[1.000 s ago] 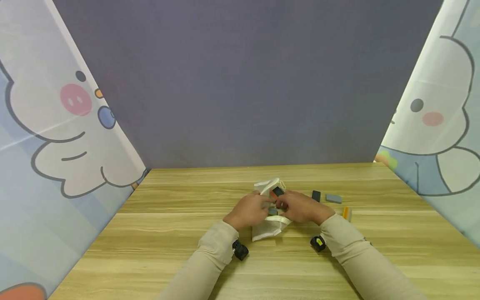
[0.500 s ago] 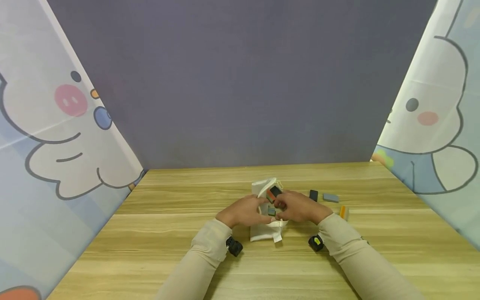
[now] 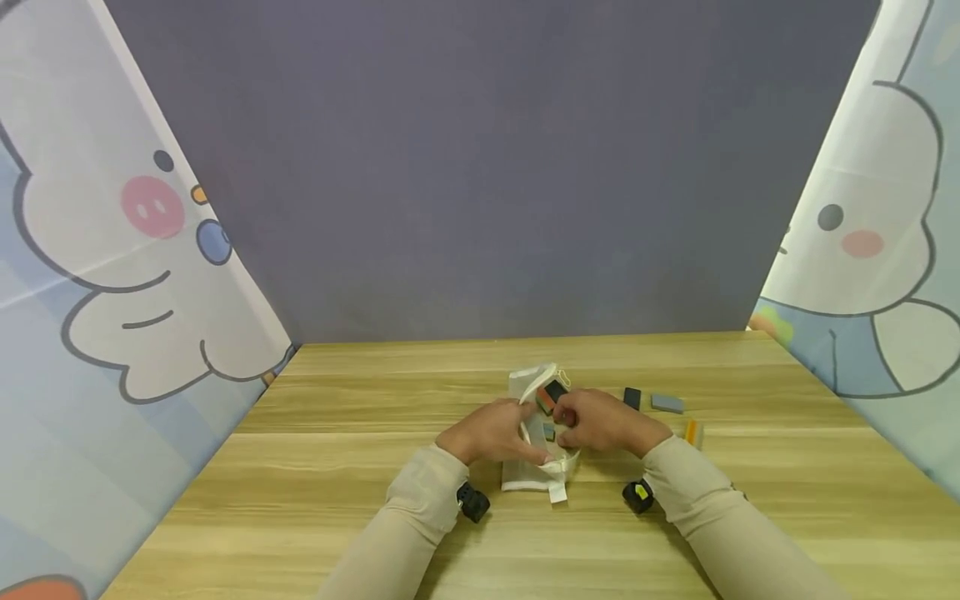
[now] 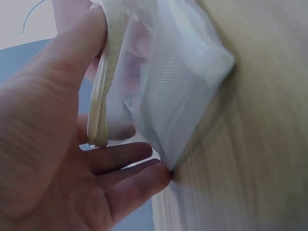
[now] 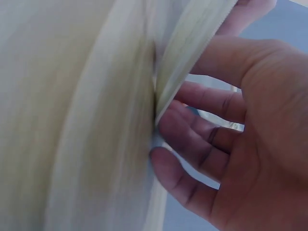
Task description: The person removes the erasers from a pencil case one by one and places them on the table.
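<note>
Bag (image 3: 523,477) could fold in if our loosely hooked left hand (image 3: 489,432) slips off its edge. Right hand (image 3: 604,421) sits half-curled; we can't tell its grip.

Soft, even light on the tabletop (image 3: 262,525) — faint shadow beneath the left sleeve (image 3: 397,529) — wrist views hazy.

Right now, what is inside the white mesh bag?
The mesh bag shows a small greyish block and a black-and-red block in its open mouth. What lies deeper cannot be seen: the left hand, right hand and the bag's near side cover it.
</note>
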The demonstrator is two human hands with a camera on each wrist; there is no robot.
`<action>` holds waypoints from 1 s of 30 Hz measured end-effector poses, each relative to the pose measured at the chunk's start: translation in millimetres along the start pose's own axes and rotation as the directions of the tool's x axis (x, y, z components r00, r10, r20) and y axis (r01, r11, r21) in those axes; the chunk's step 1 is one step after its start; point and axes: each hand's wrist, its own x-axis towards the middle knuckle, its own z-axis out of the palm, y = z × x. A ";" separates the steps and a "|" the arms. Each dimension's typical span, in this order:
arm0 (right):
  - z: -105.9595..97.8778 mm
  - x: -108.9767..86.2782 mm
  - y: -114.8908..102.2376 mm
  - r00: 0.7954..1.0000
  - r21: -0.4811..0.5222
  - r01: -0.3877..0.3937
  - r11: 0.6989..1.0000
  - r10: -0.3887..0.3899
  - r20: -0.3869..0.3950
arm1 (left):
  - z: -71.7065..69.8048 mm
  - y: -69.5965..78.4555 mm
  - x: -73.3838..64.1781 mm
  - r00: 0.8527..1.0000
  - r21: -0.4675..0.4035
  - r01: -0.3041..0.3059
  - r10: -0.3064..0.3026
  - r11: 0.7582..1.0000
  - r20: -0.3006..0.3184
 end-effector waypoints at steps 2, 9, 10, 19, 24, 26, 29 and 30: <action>-0.1 -1.6 -3.0 1.000 -0.013 -0.003 1.000 0.004 0.008 | 1.3 0.7 -0.8 1.000 0.006 0.000 0.000 1.000 -0.003; -5.9 -2.0 -16.8 1.000 -0.055 -0.007 0.998 0.008 0.021 | -0.6 4.9 -4.8 0.999 -0.026 0.031 -0.032 0.999 -0.019; -6.2 -1.8 -18.5 1.000 -0.055 -0.009 0.998 0.010 0.028 | -0.8 5.3 -5.2 0.999 -0.026 0.032 -0.032 0.999 -0.021; -2.3 2.0 -33.3 0.997 -0.110 -0.060 0.992 0.065 0.042 | 0.4 3.3 -5.6 0.999 -0.005 0.035 -0.035 0.999 -0.036; -0.2 1.6 -32.2 0.998 -0.103 -0.020 0.994 0.026 0.059 | 1.3 4.6 -6.0 0.998 -0.027 0.052 -0.052 0.998 -0.027; 0.9 1.2 -31.0 0.997 -0.081 -0.021 0.997 0.027 0.075 | 1.8 5.4 -5.6 0.998 -0.028 0.059 -0.060 0.998 -0.022; 2.2 0.4 -30.0 0.995 -0.055 -0.023 0.998 0.028 0.093 | 2.2 5.7 -5.0 0.998 -0.032 0.063 -0.063 0.997 -0.015; 2.6 -0.1 -29.8 0.995 -0.047 -0.018 0.999 0.023 0.095 | 2.1 5.6 -4.8 0.998 -0.037 0.063 -0.063 0.997 -0.012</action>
